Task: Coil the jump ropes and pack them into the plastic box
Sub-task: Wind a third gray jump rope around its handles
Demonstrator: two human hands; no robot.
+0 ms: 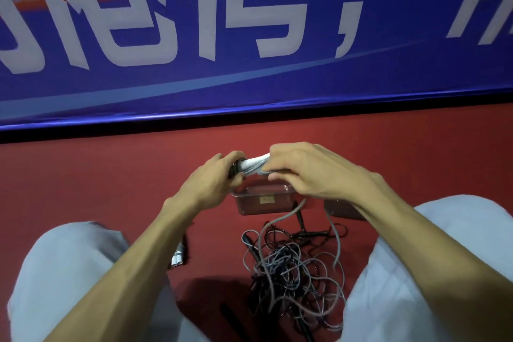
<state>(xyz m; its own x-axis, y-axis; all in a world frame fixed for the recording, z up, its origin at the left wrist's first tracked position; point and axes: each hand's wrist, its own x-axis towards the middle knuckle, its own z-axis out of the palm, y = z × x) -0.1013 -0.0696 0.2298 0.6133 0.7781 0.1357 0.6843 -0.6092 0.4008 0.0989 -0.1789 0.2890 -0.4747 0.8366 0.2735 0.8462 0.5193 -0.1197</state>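
Note:
My left hand (pixel 219 175) grips the dark end of a pair of white jump rope handles (pixel 254 162). My right hand (pixel 308 172) holds their other end, fingers curled round grey rope wound on them. That grey rope (pixel 288 214) trails down from my right hand to a tangled pile of grey and black ropes (pixel 294 269) on the red floor between my knees. Right below my hands stands the clear plastic box (pixel 263 201), open.
A second clear piece, perhaps the lid (pixel 342 209), lies right of the box, partly behind my right forearm. Another coiled rope with white handles (pixel 179 254) lies by my left forearm. My knees in light trousers frame the pile. A blue banner wall (pixel 249 50) stands behind.

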